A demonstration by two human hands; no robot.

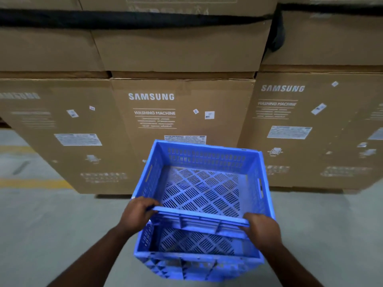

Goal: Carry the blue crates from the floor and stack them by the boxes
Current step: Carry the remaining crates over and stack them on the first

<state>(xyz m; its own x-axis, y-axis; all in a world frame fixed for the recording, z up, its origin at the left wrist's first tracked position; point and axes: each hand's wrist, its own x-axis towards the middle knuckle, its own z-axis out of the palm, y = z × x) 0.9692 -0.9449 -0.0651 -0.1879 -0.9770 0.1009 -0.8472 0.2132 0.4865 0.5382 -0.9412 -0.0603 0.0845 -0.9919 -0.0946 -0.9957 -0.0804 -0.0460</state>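
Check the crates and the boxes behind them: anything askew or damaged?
The upper blue crate, gripped by the left hand and right hand at its near rim, sits shifted back over the lower crate, not yet squared. The black strap sags across the cardboard boxes. No damage shows.

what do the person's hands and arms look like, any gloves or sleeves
Both hands are bare: no gloves on the left hand or the right hand. No rings, watch or wristbands show. The forearms are uncovered right down to the bottom edge of the picture, so no sleeve is in view.
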